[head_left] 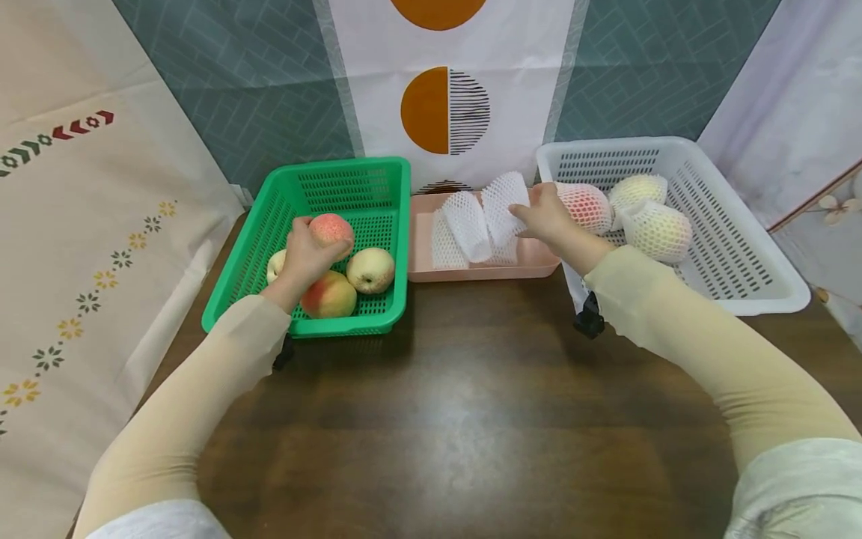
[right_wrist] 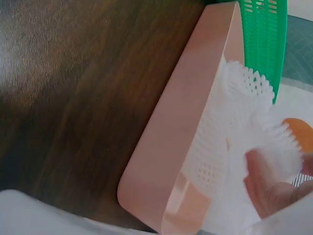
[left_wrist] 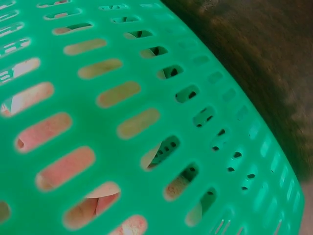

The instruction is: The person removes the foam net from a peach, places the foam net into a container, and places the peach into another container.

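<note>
In the head view, the left hand (head_left: 308,258) grips a pink-red peach (head_left: 331,229) inside the green basket (head_left: 397,292), above other fruit such as a pale one (head_left: 371,270). The left wrist view mostly shows the basket's slotted wall (left_wrist: 161,107). The right hand (head_left: 548,217) pinches a white foam net sleeve (head_left: 503,206) at the pink tray (head_left: 481,275); more sleeves (head_left: 466,224) lie beside it. In the right wrist view, the thumb and a finger of that hand (right_wrist: 279,183) hold the sleeve (right_wrist: 281,156) over the tray's side (right_wrist: 176,122).
A white basket (head_left: 754,299) at the right holds several net-wrapped fruits (head_left: 656,230), close under the right forearm. The pink tray stands between the two baskets. Dark wooden table (head_left: 458,404) lies in front, and patterned cloth (head_left: 283,82) hangs behind.
</note>
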`<action>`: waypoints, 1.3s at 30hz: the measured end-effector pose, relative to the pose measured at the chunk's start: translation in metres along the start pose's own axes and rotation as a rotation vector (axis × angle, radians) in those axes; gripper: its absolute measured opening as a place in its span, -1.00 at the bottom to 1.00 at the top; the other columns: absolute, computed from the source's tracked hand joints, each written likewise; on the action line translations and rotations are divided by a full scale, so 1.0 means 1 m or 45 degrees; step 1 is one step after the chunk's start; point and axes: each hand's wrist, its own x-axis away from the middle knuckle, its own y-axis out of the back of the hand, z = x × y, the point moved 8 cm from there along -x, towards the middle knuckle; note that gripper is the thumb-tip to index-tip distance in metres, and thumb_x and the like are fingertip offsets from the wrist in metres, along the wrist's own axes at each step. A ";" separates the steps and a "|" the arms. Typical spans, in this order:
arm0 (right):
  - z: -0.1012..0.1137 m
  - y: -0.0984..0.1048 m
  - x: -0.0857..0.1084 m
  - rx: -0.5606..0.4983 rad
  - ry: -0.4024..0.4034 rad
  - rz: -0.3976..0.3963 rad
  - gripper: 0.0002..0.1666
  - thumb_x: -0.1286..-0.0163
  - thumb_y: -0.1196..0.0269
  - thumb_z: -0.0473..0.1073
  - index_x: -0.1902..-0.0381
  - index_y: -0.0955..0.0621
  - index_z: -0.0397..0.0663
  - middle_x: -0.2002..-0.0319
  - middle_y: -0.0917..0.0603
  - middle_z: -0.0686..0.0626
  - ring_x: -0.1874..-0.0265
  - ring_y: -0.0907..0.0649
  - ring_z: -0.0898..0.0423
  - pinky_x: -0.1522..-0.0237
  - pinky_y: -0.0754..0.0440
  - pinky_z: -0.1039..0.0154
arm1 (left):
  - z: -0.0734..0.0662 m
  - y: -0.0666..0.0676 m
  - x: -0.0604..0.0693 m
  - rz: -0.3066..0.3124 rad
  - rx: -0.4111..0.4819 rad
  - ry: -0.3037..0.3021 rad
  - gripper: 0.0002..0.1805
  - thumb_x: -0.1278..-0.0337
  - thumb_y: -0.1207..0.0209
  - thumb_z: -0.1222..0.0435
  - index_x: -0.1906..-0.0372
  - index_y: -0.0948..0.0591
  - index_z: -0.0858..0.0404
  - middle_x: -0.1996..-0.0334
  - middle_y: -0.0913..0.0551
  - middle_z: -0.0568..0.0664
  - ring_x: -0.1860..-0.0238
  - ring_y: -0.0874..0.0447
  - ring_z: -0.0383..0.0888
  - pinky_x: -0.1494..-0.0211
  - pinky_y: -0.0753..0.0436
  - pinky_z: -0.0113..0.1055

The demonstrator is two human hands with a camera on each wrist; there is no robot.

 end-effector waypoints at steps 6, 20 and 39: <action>-0.003 -0.011 0.000 0.168 0.009 0.129 -0.21 -0.45 0.08 -0.35 -0.47 0.20 -0.28 -0.45 0.03 -0.35 -0.40 -0.15 -0.28 -0.35 -0.28 -0.06 | 0.002 -0.005 0.002 0.075 -0.080 0.013 -0.05 -0.12 -0.17 0.04 -0.44 0.09 0.29 -0.33 -0.07 0.36 -0.20 -0.29 0.21 -0.17 -0.43 0.13; -0.006 -0.013 0.011 0.417 -0.068 0.224 -0.23 -0.43 0.22 -0.30 -0.42 0.29 -0.47 -0.46 0.24 -0.41 -0.45 0.12 -0.29 -0.44 0.04 -0.13 | 0.002 -0.012 -0.001 0.200 -0.278 -0.035 -0.26 -0.33 0.06 0.09 -0.41 0.02 0.41 -0.31 -0.14 0.44 -0.19 -0.27 0.25 -0.14 -0.37 0.11; 0.014 -0.008 0.033 0.401 0.105 0.156 -0.27 -0.40 -0.06 -0.17 -0.42 -0.11 -0.32 -0.46 -0.04 -0.30 -0.43 -0.07 -0.24 -0.38 -0.15 -0.18 | -0.029 -0.009 0.008 0.132 -0.271 -0.261 -0.45 -0.33 0.05 0.15 -0.27 -0.24 0.42 -0.28 -0.19 0.35 -0.15 -0.24 0.20 -0.11 -0.39 0.09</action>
